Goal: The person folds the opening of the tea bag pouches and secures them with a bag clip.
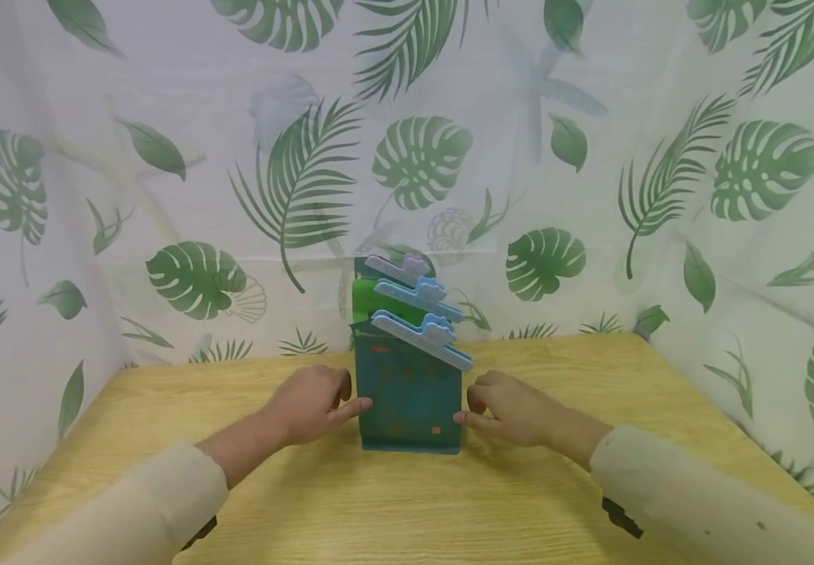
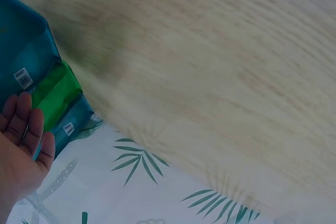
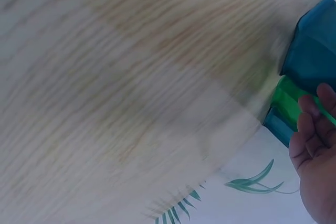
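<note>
Three bags stand in a row, one behind another: a teal bag (image 1: 410, 392) in front, a green bag (image 1: 363, 302), and another teal bag (image 1: 360, 267) at the back. A pale blue sealing clip (image 1: 422, 337) slants across the front bag's top. Behind it are a second blue clip (image 1: 414, 297) and a lilac clip (image 1: 399, 269). My left hand (image 1: 318, 404) is at the front bag's left side, thumb at its front edge. Opposite, my right hand (image 1: 512, 408) has its thumb at the right edge. Both wrist views show loosely bent fingers beside the bags.
The bags stand on a light wooden table (image 1: 293, 502). A white cloth (image 1: 477, 78) printed with green leaves hangs behind the table and along both sides. Small barcode labels (image 2: 23, 78) show on the bags' sides.
</note>
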Action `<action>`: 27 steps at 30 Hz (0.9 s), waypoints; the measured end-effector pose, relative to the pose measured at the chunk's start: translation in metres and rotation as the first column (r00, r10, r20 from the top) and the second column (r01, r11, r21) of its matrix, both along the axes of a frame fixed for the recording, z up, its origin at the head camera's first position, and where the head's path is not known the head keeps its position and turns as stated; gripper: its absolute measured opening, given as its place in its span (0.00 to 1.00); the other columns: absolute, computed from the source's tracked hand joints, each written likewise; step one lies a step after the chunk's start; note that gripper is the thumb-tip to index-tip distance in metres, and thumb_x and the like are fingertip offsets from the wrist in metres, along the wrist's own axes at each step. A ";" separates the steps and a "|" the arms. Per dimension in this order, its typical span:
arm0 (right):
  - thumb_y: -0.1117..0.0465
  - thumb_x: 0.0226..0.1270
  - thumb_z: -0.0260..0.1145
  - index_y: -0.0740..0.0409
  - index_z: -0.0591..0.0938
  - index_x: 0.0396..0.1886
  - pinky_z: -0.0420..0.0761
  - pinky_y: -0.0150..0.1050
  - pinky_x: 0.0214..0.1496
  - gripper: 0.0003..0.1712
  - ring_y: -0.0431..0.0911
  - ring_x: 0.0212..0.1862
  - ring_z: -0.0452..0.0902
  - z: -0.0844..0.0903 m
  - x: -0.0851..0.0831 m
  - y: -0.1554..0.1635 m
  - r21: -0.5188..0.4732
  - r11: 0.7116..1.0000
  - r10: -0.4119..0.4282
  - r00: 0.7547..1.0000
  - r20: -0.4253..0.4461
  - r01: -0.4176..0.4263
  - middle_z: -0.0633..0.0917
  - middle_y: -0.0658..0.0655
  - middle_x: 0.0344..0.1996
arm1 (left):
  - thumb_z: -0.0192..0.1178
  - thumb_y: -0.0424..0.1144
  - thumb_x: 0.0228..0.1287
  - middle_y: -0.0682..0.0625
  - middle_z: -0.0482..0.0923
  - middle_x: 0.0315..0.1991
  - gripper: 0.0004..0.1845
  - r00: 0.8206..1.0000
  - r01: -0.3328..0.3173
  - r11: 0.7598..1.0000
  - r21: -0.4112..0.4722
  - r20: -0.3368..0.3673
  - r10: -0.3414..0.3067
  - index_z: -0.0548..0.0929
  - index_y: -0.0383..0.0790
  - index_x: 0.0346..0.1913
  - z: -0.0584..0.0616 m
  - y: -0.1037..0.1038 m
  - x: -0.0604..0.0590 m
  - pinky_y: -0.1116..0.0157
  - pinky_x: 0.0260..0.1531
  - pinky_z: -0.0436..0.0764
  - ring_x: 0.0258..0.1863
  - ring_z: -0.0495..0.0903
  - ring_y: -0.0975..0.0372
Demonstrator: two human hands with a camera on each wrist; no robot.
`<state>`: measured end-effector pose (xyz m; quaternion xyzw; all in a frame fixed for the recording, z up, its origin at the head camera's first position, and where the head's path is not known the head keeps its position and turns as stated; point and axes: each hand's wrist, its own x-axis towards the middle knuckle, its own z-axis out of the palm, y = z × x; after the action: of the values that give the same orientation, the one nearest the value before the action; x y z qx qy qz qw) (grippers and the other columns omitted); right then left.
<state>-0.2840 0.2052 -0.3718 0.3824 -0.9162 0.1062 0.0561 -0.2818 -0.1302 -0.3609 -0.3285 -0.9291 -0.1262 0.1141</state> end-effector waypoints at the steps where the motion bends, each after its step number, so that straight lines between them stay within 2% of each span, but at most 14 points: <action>1: 0.44 0.74 0.60 0.48 0.80 0.25 0.72 0.34 0.37 0.19 0.37 0.32 0.67 0.000 0.000 0.000 0.000 1.000 0.005 1.000 0.002 -0.005 0.75 0.42 0.25 | 0.57 0.55 0.71 0.55 0.76 0.22 0.21 1.000 0.008 1.000 -0.010 0.000 -0.008 0.80 0.40 0.31 -0.002 0.000 0.001 0.66 0.27 0.74 0.22 0.72 0.66; 9: 0.47 0.76 0.59 0.48 0.79 0.26 0.71 0.32 0.35 0.17 0.36 0.30 0.65 -0.004 0.002 -0.001 0.001 0.999 0.037 0.999 -0.029 -0.037 0.73 0.42 0.24 | 0.56 0.55 0.71 0.56 0.71 0.21 0.20 0.999 0.033 0.999 -0.040 0.025 -0.032 0.79 0.41 0.31 -0.012 0.001 0.001 0.67 0.25 0.71 0.22 0.68 0.67; 18: 0.54 0.75 0.61 0.50 0.77 0.26 0.70 0.33 0.35 0.14 0.37 0.30 0.64 -0.006 0.000 -0.003 -0.023 0.997 0.076 0.994 -0.074 -0.078 0.72 0.43 0.23 | 0.60 0.48 0.71 0.56 0.69 0.21 0.15 0.998 0.056 0.997 -0.045 0.024 -0.055 0.77 0.42 0.30 -0.015 0.006 0.002 0.68 0.25 0.68 0.23 0.67 0.66; 27: 0.59 0.75 0.60 0.53 0.74 0.25 0.69 0.34 0.33 0.14 0.39 0.28 0.64 -0.006 0.001 -0.008 -0.012 0.998 0.055 0.991 -0.124 -0.057 0.71 0.46 0.23 | 0.62 0.46 0.70 0.55 0.69 0.20 0.15 0.998 0.045 0.998 -0.038 -0.034 -0.047 0.77 0.40 0.30 -0.020 0.008 0.002 0.68 0.24 0.67 0.21 0.66 0.66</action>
<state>-0.2834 0.1968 -0.3780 0.4133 -0.8990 0.0913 0.1126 -0.2803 -0.1218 -0.3805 -0.3541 -0.9213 -0.1055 0.1213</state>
